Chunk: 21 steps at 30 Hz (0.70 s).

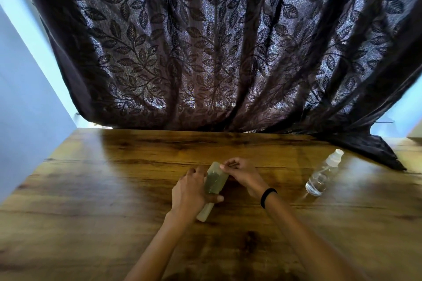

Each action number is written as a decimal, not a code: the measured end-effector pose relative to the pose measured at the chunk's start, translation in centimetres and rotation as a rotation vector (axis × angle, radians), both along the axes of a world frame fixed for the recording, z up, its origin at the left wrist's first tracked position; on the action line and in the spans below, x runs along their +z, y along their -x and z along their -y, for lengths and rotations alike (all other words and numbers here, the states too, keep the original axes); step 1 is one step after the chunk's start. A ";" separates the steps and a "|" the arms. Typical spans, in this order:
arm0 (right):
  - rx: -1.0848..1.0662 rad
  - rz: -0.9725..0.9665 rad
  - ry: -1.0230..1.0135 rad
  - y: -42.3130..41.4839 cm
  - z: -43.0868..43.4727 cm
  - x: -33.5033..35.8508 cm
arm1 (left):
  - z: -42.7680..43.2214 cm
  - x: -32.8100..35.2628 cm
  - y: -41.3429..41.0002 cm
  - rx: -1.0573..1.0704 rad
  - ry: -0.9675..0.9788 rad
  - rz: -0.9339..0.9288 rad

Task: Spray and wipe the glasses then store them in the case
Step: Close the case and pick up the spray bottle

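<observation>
A long, pale translucent glasses case (213, 186) lies at the middle of the wooden table (91, 201), tilted with its far end pointing away. My left hand (190, 191) grips the case around its middle from the left. My right hand (239, 172) pinches the case's far end with thumb and fingers. A dark shape shows faintly through the case wall; I cannot tell if it is the glasses. A clear spray bottle (323, 173) with a white cap lies apart on the table to the right.
A dark leaf-patterned curtain (217, 52) hangs behind the table's far edge, and its corner (370, 148) drapes onto the table at the back right. Pale walls stand at both sides. A black band circles my right wrist.
</observation>
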State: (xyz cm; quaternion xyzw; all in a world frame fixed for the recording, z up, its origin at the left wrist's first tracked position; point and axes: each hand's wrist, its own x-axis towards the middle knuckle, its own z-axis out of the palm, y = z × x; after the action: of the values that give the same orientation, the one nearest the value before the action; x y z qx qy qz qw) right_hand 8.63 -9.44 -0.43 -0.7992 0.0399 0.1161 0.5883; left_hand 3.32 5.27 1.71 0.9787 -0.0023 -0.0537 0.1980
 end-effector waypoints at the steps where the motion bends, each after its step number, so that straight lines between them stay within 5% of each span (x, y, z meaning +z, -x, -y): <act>1: -0.006 -0.008 -0.004 -0.1 0.0 0.0 | -0.1 0.0 -0.1 -0.002 0.005 -0.009; 14: -0.137 -0.045 0.000 -1.2 -1.1 -0.4 | 1.1 -0.4 0.4 0.032 -0.120 0.073; 21: -0.165 -0.006 -0.033 -1.4 -1.9 -1.0 | 0.7 -1.0 0.7 0.104 -0.033 0.126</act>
State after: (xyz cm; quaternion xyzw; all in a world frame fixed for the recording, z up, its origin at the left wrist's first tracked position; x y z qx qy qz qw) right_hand 10.06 -7.51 -1.40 -0.7830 0.1056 0.0701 0.6090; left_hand 2.57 4.54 0.68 0.9821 0.0371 0.0182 0.1839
